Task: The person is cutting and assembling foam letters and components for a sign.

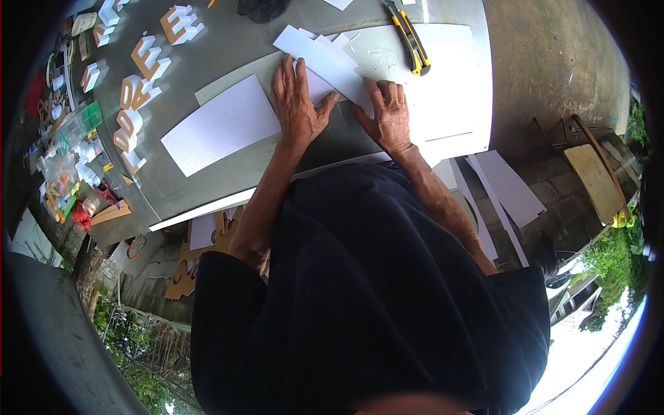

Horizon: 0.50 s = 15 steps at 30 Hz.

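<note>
A long white strip of sheet point(321, 57) lies slantwise across other white pieces on the table. My left hand point(299, 111) rests at its near edge, fingers stretched and thumb spread to the right. At the strip's right end, my right hand point(389, 117) has its fingers bent over it and its thumb at the near edge; the fingertips' underside is hidden. Beyond the right hand, a yellow and black utility knife point(411, 45) lies on a large white sheet point(449, 76). Left of my left hand is a flat white panel point(221, 124).
White block letters with brown faces point(149, 59) stand in a row along the table's left point(176, 90). Left of them are a green-clear box point(83, 121) and clutter. A black bundle point(264, 8) lies at the far edge. White offcuts point(508, 187) lie below right, near a wooden chair point(595, 180).
</note>
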Each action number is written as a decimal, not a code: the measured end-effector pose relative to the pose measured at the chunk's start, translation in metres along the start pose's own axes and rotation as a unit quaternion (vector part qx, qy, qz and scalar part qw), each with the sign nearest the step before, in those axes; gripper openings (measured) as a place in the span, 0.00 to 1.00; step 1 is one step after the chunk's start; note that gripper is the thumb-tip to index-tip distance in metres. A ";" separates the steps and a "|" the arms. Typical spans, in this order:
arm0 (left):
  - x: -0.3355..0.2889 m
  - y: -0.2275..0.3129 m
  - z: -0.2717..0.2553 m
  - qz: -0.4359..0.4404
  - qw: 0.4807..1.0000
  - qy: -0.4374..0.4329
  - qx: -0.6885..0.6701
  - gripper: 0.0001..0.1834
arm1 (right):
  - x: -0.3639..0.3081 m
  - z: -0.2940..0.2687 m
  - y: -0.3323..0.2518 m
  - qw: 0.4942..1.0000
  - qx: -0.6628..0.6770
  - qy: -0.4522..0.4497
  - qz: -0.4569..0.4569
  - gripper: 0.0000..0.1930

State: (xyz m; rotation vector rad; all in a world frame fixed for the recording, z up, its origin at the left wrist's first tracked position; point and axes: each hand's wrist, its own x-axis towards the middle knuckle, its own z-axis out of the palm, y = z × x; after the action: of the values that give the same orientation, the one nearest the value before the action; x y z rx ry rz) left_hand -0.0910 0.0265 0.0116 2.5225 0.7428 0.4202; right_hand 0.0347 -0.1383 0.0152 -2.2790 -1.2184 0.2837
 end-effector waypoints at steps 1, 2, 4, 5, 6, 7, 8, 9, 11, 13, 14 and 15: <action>0.000 0.000 0.001 -0.006 1.000 -0.010 0.018 0.49 | 0.000 0.000 0.000 1.000 0.002 0.001 -0.002 0.35; 0.000 -0.001 0.003 -0.007 1.000 -0.010 0.017 0.49 | 0.000 -0.001 0.000 1.000 0.003 0.001 -0.002 0.34; -0.001 -0.002 0.006 -0.006 1.000 -0.005 0.030 0.48 | 0.001 -0.001 0.000 1.000 0.007 -0.001 -0.004 0.34; -0.001 -0.003 0.008 -0.007 0.999 -0.002 0.031 0.48 | 0.001 -0.001 0.000 1.000 0.009 -0.002 -0.001 0.34; -0.002 -0.004 0.009 -0.008 1.000 0.003 0.024 0.48 | 0.001 -0.001 0.000 1.000 0.012 -0.005 -0.006 0.34; -0.003 -0.005 0.010 -0.010 1.000 0.003 0.016 0.48 | 0.002 -0.002 0.000 1.000 0.008 -0.006 -0.003 0.34; -0.004 -0.006 0.011 -0.010 1.000 0.008 0.020 0.48 | 0.002 -0.002 0.000 1.000 0.004 -0.010 0.005 0.35; -0.005 -0.007 0.012 -0.009 1.000 0.007 0.023 0.46 | 0.003 -0.001 -0.001 1.000 0.006 -0.009 0.001 0.35; -0.006 -0.008 0.014 -0.007 1.000 0.006 0.024 0.45 | 0.004 -0.001 0.000 1.000 0.022 -0.006 -0.003 0.34; -0.007 -0.008 0.016 -0.005 0.999 -0.006 0.052 0.44 | 0.004 -0.001 0.000 1.000 0.025 -0.005 -0.014 0.34; -0.008 -0.008 0.016 -0.002 0.999 -0.003 0.049 0.44 | 0.005 -0.001 0.001 0.999 0.026 -0.006 -0.018 0.34; -0.008 -0.008 0.016 -0.001 0.999 -0.001 0.051 0.44 | 0.005 0.000 0.001 0.999 0.026 -0.005 -0.020 0.34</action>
State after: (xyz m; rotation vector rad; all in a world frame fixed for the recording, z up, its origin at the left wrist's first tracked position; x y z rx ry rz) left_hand -0.0947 0.0222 -0.0077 2.6164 0.7851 0.3870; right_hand 0.0380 -0.1349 0.0153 -2.2088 -1.2442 0.3090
